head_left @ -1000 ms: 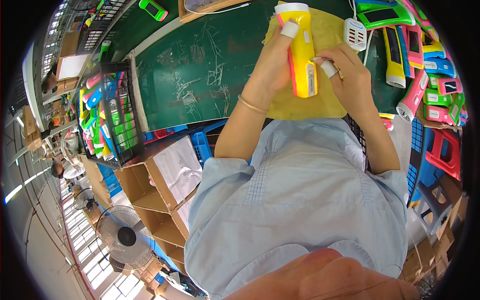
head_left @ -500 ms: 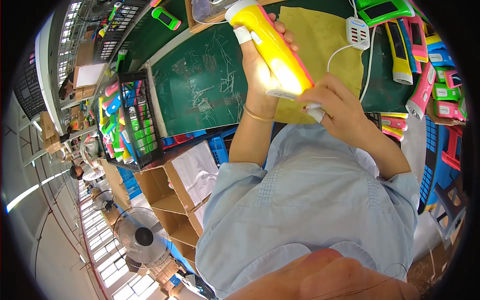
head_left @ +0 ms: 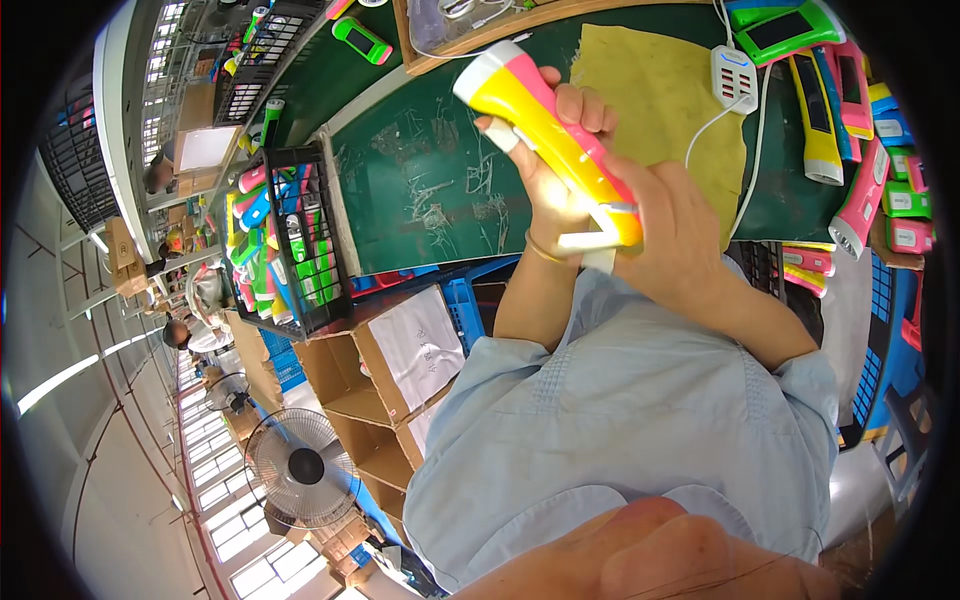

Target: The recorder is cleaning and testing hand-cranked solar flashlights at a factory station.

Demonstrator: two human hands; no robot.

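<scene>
A yellow, pink and white flashlight (head_left: 555, 125) is held at a slant above the table's near edge, its wide white head toward the upper left. My left hand (head_left: 548, 195) grips it around the body, with a white covering on the thumb. My right hand (head_left: 675, 225) is closed around its tail end, the fingers along the pink side. A white strip (head_left: 590, 241) juts out from the tail at an angle, and a bright glow falls on my left palm beside it. The fingertips of my right hand are partly hidden behind the flashlight.
A yellow cloth (head_left: 670, 110) lies on the green table (head_left: 420, 150). A white multi-port charger (head_left: 735, 80) with cables stands near stacked flashlights (head_left: 860, 200) at right. At left are a black crate (head_left: 320, 240) of flashlights, cardboard compartments (head_left: 365, 400) and a fan (head_left: 305, 465).
The flashlight has rolled to show more pink, and its side glow looks smaller. My right hand has closed further around the tail. The white strip now stands out from the body. The view has shifted slightly.
</scene>
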